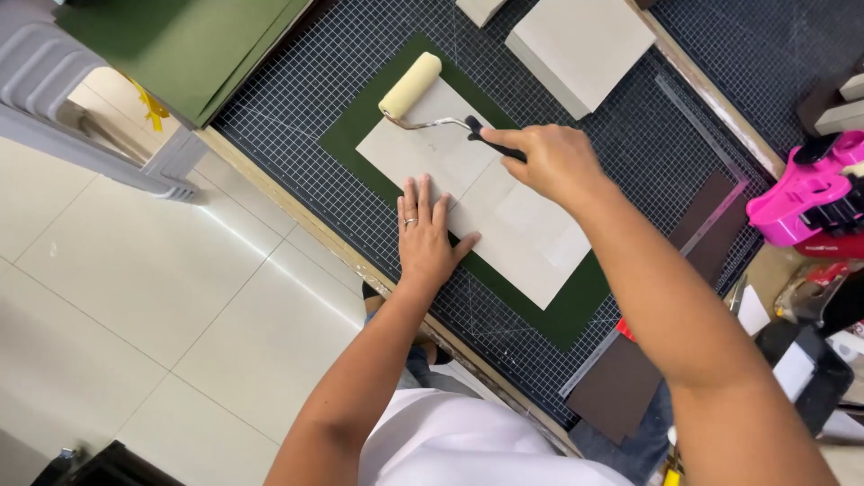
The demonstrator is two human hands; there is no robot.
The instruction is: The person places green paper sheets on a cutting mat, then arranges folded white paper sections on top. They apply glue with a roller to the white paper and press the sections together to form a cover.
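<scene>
Left hand (425, 236), fingers spread flat, pins the grey board (477, 202) near the cutting mat's (297, 99) front edge. Right hand (551, 162) is clamped on the foam roller (411, 85); roll with even pressure toward the green sheet's (360, 117) corner.

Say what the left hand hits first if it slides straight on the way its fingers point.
The left hand lies flat on the grey boards, fingers pointing up-frame. First in that line is probably the roller's metal frame, just beyond the fingertips, though depth is unclear.

No screens or signs in my view. Only possible package: crumpled red-and-white glossy wrapper (804, 286) at right edge, beside pink plastic tool; label too blurred to tell.
</scene>
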